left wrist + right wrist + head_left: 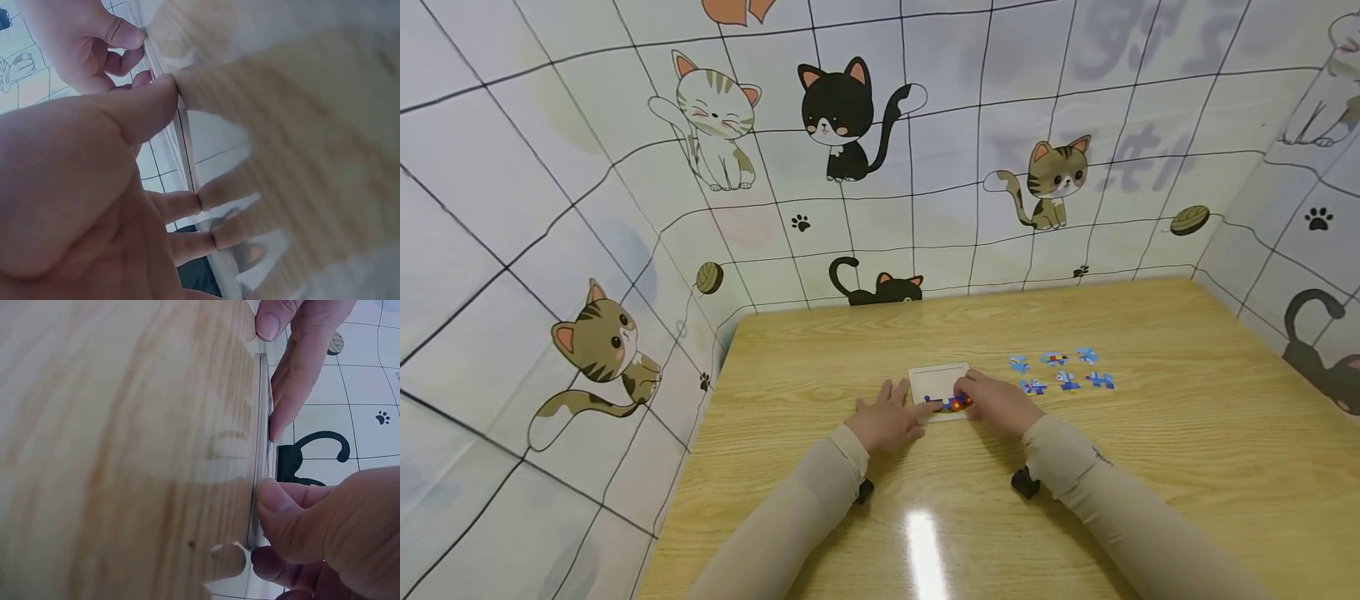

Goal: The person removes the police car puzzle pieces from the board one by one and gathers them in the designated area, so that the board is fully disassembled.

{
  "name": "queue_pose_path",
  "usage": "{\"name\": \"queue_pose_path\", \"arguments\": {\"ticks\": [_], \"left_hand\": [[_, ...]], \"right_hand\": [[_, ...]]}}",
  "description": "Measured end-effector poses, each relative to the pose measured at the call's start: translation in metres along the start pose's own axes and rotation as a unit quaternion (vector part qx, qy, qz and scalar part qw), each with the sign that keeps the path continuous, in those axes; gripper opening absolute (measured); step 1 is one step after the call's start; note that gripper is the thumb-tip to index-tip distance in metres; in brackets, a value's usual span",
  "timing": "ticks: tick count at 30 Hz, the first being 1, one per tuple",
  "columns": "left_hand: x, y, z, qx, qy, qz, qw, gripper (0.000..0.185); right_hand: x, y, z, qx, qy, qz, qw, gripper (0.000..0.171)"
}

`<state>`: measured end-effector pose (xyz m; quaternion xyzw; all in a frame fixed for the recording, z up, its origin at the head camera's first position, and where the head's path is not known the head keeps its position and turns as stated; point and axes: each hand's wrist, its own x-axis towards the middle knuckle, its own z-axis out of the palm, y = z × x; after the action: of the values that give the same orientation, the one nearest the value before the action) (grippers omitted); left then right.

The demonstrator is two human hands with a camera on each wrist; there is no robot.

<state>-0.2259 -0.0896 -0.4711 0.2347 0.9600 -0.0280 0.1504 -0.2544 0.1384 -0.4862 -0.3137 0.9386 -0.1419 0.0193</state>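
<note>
A shallow, pale puzzle tray (938, 377) lies on the table between both hands. Joined jigsaw pieces (953, 405), coloured red, blue and yellow, run along its near side. My left hand (883, 418) rests at the tray's left with fingers spread, its straight index finger touching the joined pieces. At the right end of that row, my right hand (1002, 404) curls its thumb and fingers on a piece, largely covered by the fingertips. In the right wrist view, the right thumb (278, 499) sits right at the tray's edge (257, 444).
Several loose blue puzzle pieces (1055, 359) lie in two rows right of the tray. The wooden table (805, 358) meets a cat-patterned wall covering (947, 183) at the back. Light glares off the tabletop near the front.
</note>
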Motion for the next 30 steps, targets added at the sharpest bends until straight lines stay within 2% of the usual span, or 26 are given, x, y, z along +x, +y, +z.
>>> {"name": "queue_pose_path", "arguments": {"ticks": [10, 14, 23, 30], "left_hand": [[0.006, 0.008, 0.001, -0.014, 0.011, 0.002, 0.9998, 0.048], [0.007, 0.009, 0.001, -0.014, 0.004, -0.008, 0.9999, 0.048], [0.004, 0.008, -0.001, -0.035, 0.003, -0.006, 0.9994, 0.048], [0.002, 0.003, -0.003, -0.046, 0.009, -0.006, 0.9989, 0.049]], "right_hand": [[0.000, 0.004, 0.003, 0.032, -0.021, 0.022, 0.999, 0.024], [0.001, 0.009, 0.002, 0.046, -0.036, 0.010, 0.998, 0.028], [0.011, 0.027, -0.007, 0.141, -0.077, -0.027, 0.987, 0.031], [0.015, 0.032, -0.008, 0.147, -0.066, -0.048, 0.986, 0.025]]}}
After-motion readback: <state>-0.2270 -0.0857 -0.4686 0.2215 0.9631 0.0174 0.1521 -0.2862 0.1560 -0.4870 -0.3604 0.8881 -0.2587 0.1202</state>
